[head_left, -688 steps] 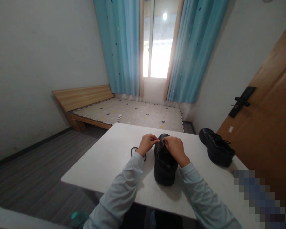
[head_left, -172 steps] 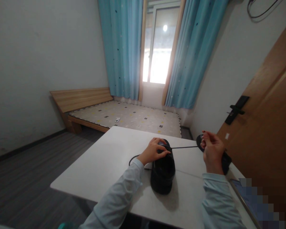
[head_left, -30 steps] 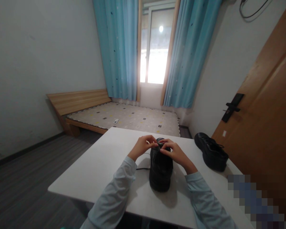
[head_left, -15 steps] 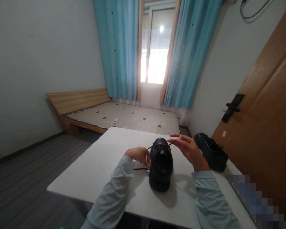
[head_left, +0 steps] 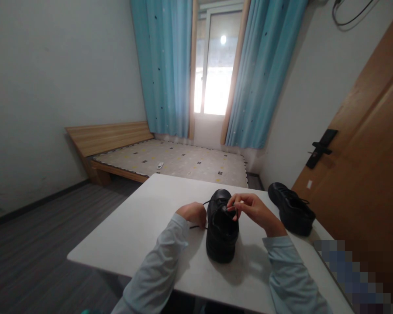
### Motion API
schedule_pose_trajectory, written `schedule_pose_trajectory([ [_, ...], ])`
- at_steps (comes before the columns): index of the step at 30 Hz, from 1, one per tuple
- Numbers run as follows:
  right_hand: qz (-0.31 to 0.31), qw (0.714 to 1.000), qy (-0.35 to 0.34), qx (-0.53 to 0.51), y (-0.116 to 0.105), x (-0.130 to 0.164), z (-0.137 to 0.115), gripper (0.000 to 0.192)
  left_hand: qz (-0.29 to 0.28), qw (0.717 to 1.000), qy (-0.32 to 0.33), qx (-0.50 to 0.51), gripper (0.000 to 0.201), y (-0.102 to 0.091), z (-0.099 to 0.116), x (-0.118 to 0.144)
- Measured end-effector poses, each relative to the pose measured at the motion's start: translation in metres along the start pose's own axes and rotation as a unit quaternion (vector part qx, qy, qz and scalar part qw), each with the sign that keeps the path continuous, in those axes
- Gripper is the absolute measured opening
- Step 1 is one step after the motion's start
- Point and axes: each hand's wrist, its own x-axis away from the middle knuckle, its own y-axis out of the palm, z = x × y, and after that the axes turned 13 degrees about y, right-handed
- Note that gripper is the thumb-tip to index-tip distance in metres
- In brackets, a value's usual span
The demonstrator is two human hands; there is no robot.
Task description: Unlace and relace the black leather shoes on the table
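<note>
A black lace-up shoe stands on the white table, its toe pointing away from me. My left hand is closed at the shoe's left side, with one black shoelace running from it up to the eyelets and a loose end showing below. Above the shoe's opening, my right hand pinches the other shoelace between thumb and fingers. The fingertips of the left hand are mostly hidden.
Another black shoe rests at the table's right edge. Beyond the table is a bed with a small white remote on it. A wooden door stands at the right.
My right hand has moved left and toward me, from beside the shoe's toe to over its opening, bringing the lace along. My left hand has stayed nearly in place.
</note>
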Motion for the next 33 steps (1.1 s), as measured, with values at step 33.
schedule_pose_trajectory([
  [33,0.327,0.944,-0.001,0.049,-0.017,-0.026,0.028,0.032,0.471,0.879,0.077,-0.013,0.007,-0.007,0.013,-0.015],
])
